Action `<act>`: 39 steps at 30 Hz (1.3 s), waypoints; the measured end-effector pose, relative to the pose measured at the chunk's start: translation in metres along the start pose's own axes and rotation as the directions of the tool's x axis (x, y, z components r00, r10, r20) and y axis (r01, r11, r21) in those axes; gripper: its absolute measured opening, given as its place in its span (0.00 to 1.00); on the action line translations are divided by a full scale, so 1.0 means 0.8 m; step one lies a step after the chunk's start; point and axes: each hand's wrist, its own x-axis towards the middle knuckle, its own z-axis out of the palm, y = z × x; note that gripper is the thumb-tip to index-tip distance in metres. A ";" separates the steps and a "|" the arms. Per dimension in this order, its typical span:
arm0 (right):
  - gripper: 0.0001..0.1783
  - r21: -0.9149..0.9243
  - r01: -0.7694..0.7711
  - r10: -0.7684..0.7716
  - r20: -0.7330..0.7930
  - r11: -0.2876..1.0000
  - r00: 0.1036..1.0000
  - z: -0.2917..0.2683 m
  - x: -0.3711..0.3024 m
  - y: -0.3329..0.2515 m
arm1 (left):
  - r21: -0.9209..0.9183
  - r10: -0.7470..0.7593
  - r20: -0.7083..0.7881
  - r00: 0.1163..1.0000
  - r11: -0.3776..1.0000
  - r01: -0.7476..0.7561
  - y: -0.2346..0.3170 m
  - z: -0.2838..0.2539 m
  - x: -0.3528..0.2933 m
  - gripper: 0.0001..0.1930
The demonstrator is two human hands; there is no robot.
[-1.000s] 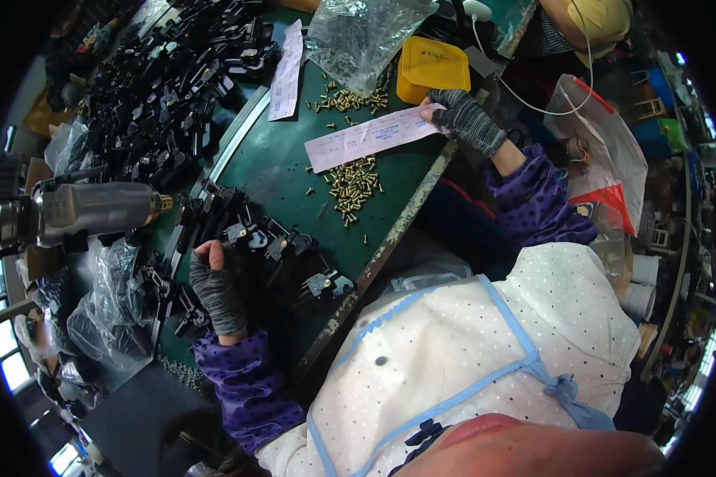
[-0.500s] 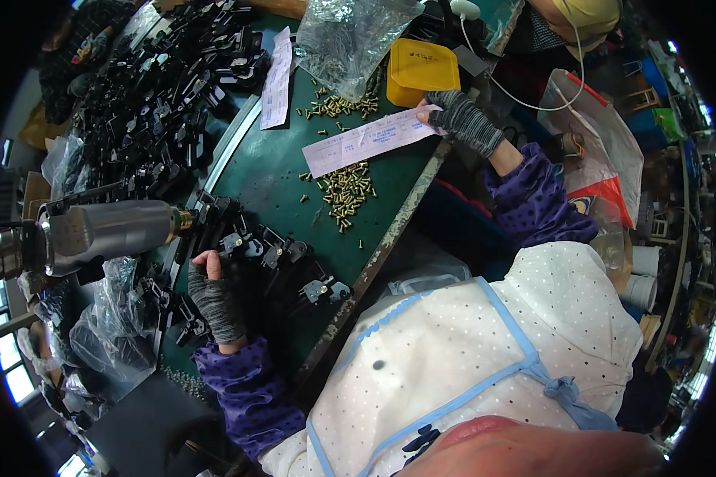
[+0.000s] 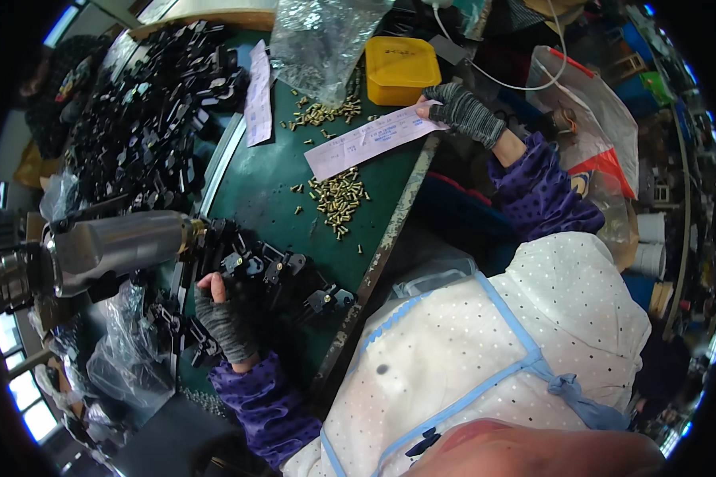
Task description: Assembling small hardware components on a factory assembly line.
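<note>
A green counter (image 3: pixel 270 179) fills the middle of the view, and its metal edge runs down toward the person. A big heap of black plastic parts (image 3: pixel 147 119) covers the far left side of it. A fat silver power tool (image 3: pixel 111 246) hangs in from the left, with its tip pointing at a smaller bunch of black parts (image 3: pixel 282 274) near the person. A crinkly clear bag (image 3: pixel 318 40) lies at the top of the counter. Beside it sits a yellow box (image 3: pixel 402 70) with its lid on. A long pink paper slip (image 3: pixel 370 143) lies across the right part of the counter, and another pink slip (image 3: pixel 258 91) lies by the black heap. A little pile of gold screws (image 3: pixel 338 199) sits just below the long slip, and more screws (image 3: pixel 318 115) are spread out near the bag.

The left hand (image 3: pixel 223 318) wears a grey glove with no fingertips. It rests on the bunch of black parts right by the tool tip, with its fingers curled down on one part. The right hand (image 3: pixel 461 111) wears the same kind of glove. It presses flat on the far end of the long pink slip, next to the yellow box, and grips nothing.
</note>
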 end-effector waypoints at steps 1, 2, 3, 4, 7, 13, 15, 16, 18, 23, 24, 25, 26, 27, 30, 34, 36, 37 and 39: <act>0.16 0.043 -0.001 0.001 -0.010 0.999 1.000 0.001 -0.005 0.007 | -0.001 -0.002 0.018 1.000 1.000 0.002 -0.008 -0.005 0.001 0.08; 0.16 0.040 -0.014 0.015 -0.025 0.999 1.000 -0.004 -0.007 0.014 | -0.005 -0.005 0.038 0.999 1.000 0.005 -0.011 -0.001 0.004 0.08; 0.18 0.039 -0.002 0.004 -0.050 0.999 0.999 -0.008 -0.007 0.024 | -0.010 -0.012 0.036 0.999 1.000 0.012 -0.015 0.005 0.007 0.08; 0.20 0.038 0.007 -0.004 -0.071 0.999 0.997 -0.011 -0.007 0.038 | -0.014 -0.022 0.034 0.999 1.000 0.022 -0.021 0.013 0.010 0.08; 0.21 0.020 0.064 -0.062 -0.092 0.998 0.994 -0.025 -0.011 0.003 | 0.005 0.055 0.013 0.998 0.998 -0.055 0.017 -0.007 -0.002 0.08; 0.20 0.010 -0.026 0.027 -0.097 1.000 0.995 -0.021 0.003 0.023 | -0.031 0.011 0.029 1.000 0.999 -0.010 -0.001 0.003 0.013 0.08; 0.20 0.011 -0.056 0.057 -0.093 0.998 0.994 -0.020 -0.005 0.022 | -0.025 0.009 0.020 1.000 1.000 -0.009 -0.007 0.004 0.009 0.08; 0.20 0.026 -0.051 0.053 -0.096 0.998 0.994 -0.020 -0.007 0.020 | -0.023 0.017 0.019 1.000 1.000 -0.016 -0.007 0.003 0.008 0.08; 0.20 0.047 -0.037 0.041 -0.095 0.998 0.995 -0.017 -0.007 0.018 | -0.013 0.030 0.011 0.999 0.999 -0.030 -0.004 0.000 0.006 0.08; 0.18 0.100 -0.095 0.105 -0.099 0.990 0.990 -0.018 -0.013 0.014 | -0.029 0.015 0.005 1.000 0.999 -0.015 -0.007 0.008 0.004 0.08; 0.18 0.106 -0.084 0.094 -0.096 0.991 0.991 -0.017 -0.010 0.011 | -0.023 0.024 -0.003 1.000 0.999 -0.024 -0.001 0.004 0.003 0.08; 0.17 0.102 -0.065 0.076 -0.109 0.993 0.991 -0.015 -0.005 0.010 | -0.056 0.005 0.014 1.000 0.998 -0.004 0.005 -0.001 0.003 0.07; 0.17 0.090 -0.058 0.069 -0.124 0.994 0.990 -0.016 -0.004 0.008 | -0.095 -0.023 0.041 0.999 0.995 0.027 0.003 0.000 0.003 0.06; 0.17 0.088 -0.058 0.069 -0.124 0.994 0.990 -0.021 -0.003 0.005 | -0.098 -0.024 0.042 0.999 0.995 0.028 0.003 0.003 0.003 0.06; 0.16 -0.011 -0.097 0.095 -0.125 0.995 0.988 -0.042 0.012 -0.002 | -0.103 -0.002 -0.011 1.000 0.995 0.000 0.008 0.012 0.000 0.08; 0.16 -0.032 0.060 -0.064 -0.149 0.998 0.987 -0.084 0.073 0.023 | -0.043 0.024 0.007 1.000 0.999 -0.024 0.010 0.014 -0.001 0.07; 0.15 -0.123 0.039 -0.043 -0.034 0.992 0.998 -0.089 0.098 0.002 | -0.010 0.061 -0.015 0.998 0.998 -0.061 0.013 -0.001 -0.001 0.07; 0.15 -0.136 0.028 -0.035 -0.049 0.990 0.998 -0.100 0.101 0.006 | 0.006 0.065 -0.003 0.998 0.998 -0.065 0.004 0.002 0.002 0.07; 0.16 -0.295 0.105 -0.118 -0.027 0.950 0.993 -0.112 0.105 0.012 | 0.009 0.056 0.005 0.998 0.998 -0.056 -0.004 0.005 0.004 0.07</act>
